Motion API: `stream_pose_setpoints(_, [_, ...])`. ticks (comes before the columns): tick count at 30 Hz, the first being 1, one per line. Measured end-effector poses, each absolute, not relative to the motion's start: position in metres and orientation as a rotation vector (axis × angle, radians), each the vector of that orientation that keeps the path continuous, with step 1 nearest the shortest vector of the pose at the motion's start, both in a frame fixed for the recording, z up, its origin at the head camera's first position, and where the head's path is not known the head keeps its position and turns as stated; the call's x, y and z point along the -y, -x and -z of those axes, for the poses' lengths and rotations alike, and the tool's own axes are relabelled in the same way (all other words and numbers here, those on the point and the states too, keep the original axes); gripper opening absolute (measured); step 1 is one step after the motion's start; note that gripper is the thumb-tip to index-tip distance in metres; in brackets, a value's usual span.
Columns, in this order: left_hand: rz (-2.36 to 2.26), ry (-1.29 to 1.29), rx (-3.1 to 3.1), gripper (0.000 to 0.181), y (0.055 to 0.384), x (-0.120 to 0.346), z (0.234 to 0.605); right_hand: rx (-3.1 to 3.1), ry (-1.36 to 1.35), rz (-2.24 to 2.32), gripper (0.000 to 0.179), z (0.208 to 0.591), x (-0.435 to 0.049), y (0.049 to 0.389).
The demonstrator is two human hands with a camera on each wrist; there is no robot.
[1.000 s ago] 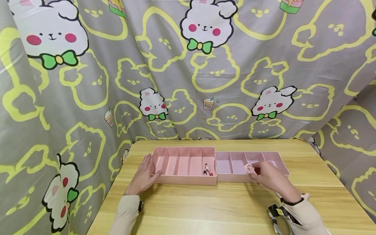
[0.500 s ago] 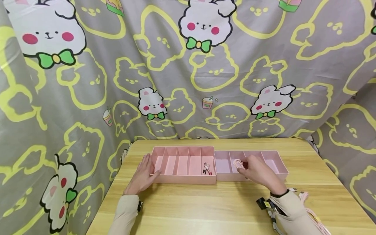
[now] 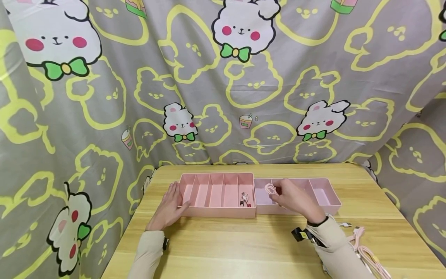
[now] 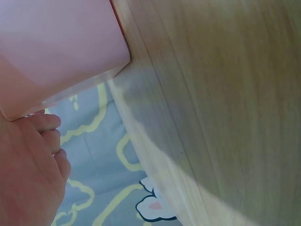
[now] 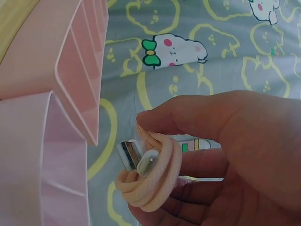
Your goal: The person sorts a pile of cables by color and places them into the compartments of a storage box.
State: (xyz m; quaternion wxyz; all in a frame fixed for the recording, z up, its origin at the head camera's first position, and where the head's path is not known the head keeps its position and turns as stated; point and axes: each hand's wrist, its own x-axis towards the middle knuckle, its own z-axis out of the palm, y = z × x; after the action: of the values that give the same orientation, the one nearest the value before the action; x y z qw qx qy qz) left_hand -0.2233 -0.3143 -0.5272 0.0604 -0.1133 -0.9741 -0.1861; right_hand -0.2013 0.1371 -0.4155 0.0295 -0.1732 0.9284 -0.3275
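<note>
- Cartoon-printed curtain [image 3: 223, 89] is hanging behind the desk [image 3: 223, 248].
- Pink tray [image 3: 219, 212] and purple tray [image 3: 329, 210] are standing side by side.
- Left hand [image 3: 167, 207] is resting against the pink tray's left end — fingers extended.
- Right hand [image 3: 294, 197] is pinching a coiled cable [image 5: 157, 183] — holding it above the purple tray's left part.
- Loose cables [image 3: 371, 259] are lying to the right.

No text, brand or number can be read. A yellow label [image 3: 304, 235] on the black device [image 3: 297, 234] at the right cuff [image 3: 324, 235] is too small to make out — likewise the green label patch [image 3: 245, 125] on the drink cup [image 3: 246, 121] printed on the curtain [image 3: 205, 95].
</note>
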Motion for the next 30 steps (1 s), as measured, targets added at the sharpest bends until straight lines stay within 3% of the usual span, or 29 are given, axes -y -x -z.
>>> stream_pose_setpoints(8, [0.561,0.347,2.941,0.091,0.223,0.314,0.528,-2.883,0.586,0.982,0.024,0.410,-0.121,0.207])
stream_pose_setpoints(19, [0.571,0.345,2.959,0.092,0.222,0.315,0.528,-2.839,0.617,0.987,0.022,0.411,-0.099,0.216])
stream_pose_setpoints(30, [0.586,0.333,2.968,0.092,0.221,0.314,0.526,-2.855,0.631,0.973,0.037,0.407,-0.077,0.223])
